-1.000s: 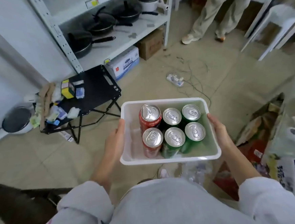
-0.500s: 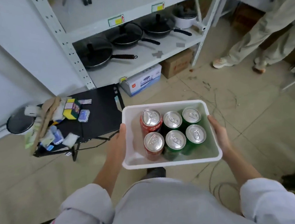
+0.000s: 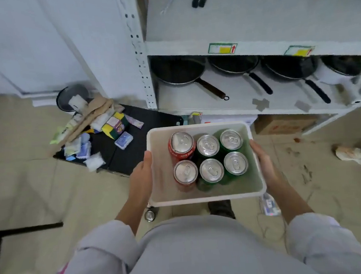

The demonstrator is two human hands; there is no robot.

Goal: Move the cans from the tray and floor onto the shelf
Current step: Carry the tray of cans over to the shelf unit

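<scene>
I hold a white plastic tray level in front of me, my left hand gripping its left wall and my right hand its right wall. Inside stand several upright cans: two red cans on the left and several green cans beside them. Another can stands on the floor just below the tray's left corner. The white metal shelf rises directly ahead, its upper board largely bare.
Black frying pans fill the lower shelf board. A black folding table with small packets stands at the left. Cardboard boxes sit under the shelf. Another person's shoe is at the right. A plastic bottle lies by my feet.
My view has swung towards the shelf, which now sits closer and straight ahead. Both hands keep the same hold on the tray, and the cans have not shifted.
</scene>
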